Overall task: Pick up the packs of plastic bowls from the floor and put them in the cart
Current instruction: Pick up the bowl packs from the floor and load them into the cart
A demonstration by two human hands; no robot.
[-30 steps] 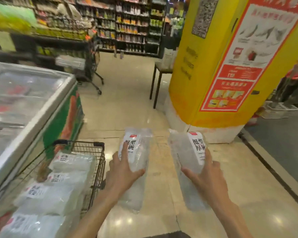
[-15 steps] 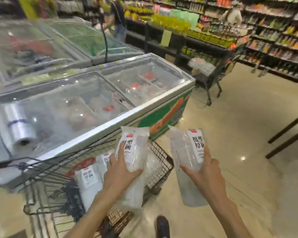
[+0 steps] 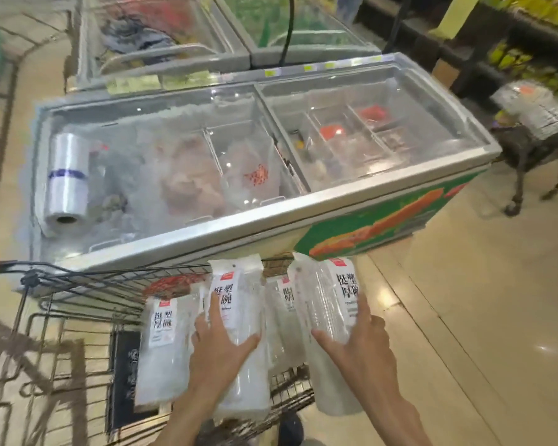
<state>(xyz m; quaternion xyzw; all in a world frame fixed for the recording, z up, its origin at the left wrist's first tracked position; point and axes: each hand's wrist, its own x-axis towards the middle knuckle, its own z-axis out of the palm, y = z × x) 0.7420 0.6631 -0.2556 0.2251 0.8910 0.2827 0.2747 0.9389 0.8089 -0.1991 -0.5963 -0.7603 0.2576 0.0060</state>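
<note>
— Packs of bowls, one in each hand, both upright over the near end of the cart. The left hand is wrapped round the left pack, and the right hand is clamped on the right pack.

— What do you reckon could go wrong?

— The right pack hangs over the cart's right edge, maybe past it. Let go there and I'd guess it tips out onto the floor. The wrap looks slick too, so a loose grip could let either one slide down through the fingers.

— And the left one?

— Safer, it's over the basket. It could land on the packs already lying there and roll, though.

— How many are in already?

— I count two for certain: a pack on the left and another between the held ones. More may be hidden beneath. So four packs in sight, two hands, one cart.

— Anything else nearby?

— Chest freezer just beyond the cart, with one roll of bags on its lid, far left.
</note>
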